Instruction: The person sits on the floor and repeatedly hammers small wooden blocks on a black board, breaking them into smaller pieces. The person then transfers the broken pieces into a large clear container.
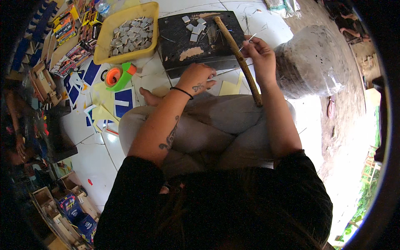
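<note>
My right hand (261, 55) is raised at the right side of the black block (183, 66), its fingertips pinching a thin pale stick (251, 37). By the block's front edge is my left hand (197, 78), with curled fingers, thumb apart and nothing visible in the grasp. Several small grey square pieces (194, 37) lie on the block, beside a bunch of thin wire-like sticks (214, 35). A wooden rod (239, 56) leans from the block's top across to my right leg, passing just left of my right hand.
A yellow tub (152, 25) full of grey squares stands left of the block. Nearby are a green-and-orange tape dispenser (124, 77) and paper scraps (104, 112). A large plastic-wrapped bundle (312, 62) sits at the right. Colourful boxes (64, 29) line the far left.
</note>
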